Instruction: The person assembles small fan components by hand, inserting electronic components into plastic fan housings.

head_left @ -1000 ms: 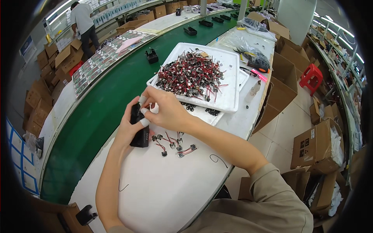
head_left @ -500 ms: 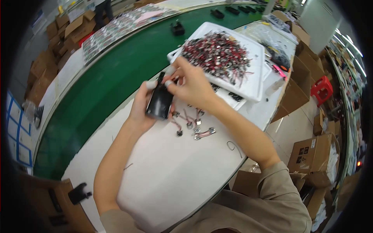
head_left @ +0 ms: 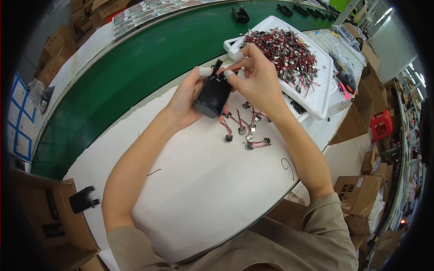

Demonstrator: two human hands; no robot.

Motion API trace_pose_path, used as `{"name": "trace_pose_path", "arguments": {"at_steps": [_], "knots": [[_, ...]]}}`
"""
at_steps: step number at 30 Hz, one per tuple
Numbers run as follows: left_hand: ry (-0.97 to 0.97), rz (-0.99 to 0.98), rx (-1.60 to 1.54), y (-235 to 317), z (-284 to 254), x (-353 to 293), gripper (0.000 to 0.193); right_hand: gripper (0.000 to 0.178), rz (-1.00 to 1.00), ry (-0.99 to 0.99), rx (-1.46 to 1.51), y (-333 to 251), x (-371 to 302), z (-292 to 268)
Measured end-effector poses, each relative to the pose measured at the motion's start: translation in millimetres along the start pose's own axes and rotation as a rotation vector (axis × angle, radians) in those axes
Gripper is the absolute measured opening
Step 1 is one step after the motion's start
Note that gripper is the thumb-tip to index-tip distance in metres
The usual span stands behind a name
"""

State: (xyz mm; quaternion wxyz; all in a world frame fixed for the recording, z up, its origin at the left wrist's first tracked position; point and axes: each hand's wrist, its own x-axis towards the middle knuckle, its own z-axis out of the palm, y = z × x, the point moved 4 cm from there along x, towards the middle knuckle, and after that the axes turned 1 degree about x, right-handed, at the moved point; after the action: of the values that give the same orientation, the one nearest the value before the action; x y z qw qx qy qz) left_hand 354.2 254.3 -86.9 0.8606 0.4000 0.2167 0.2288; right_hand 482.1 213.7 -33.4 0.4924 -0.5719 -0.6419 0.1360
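My left hand (head_left: 186, 97) is closed around a black plastic housing (head_left: 211, 96), holding it tilted above the white work surface. At the housing's upper end, my right hand (head_left: 260, 81) pinches a thin red wire (head_left: 237, 70) between thumb and index finger. White covers sit on several fingertips. The wire's far end is hidden by the fingers. Just below the hands lie several small square parts with red and black wires (head_left: 242, 131), and a wired pair (head_left: 258, 144) rests a little nearer to me.
A white foam tray (head_left: 322, 97) heaped with wired parts (head_left: 285, 56) stands to the right. Beyond the table runs a green conveyor belt (head_left: 149, 63) carrying black housings (head_left: 241, 16). Another black housing (head_left: 83, 199) lies at left, beside a cardboard box (head_left: 79, 226). Loose wire (head_left: 287, 168) lies near the right edge.
The view has shifted, so the hands and tray appear farther right and higher. My left hand keeps hold of the housing, and my right fingers stay at its upper end.
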Motion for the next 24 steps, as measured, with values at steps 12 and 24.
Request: {"name": "trace_pose_path", "arguments": {"at_steps": [12, 24], "knots": [[-0.016, -0.029, 0.052, -1, 6, 2, 0.053, 0.031, -0.042, -0.051, -0.075, 0, -2, 7], [-0.01, -0.018, 0.095, 8, 3, -3, 0.042, 0.039, 0.075, -0.197, 0.124, 19, 2, 8]]}}
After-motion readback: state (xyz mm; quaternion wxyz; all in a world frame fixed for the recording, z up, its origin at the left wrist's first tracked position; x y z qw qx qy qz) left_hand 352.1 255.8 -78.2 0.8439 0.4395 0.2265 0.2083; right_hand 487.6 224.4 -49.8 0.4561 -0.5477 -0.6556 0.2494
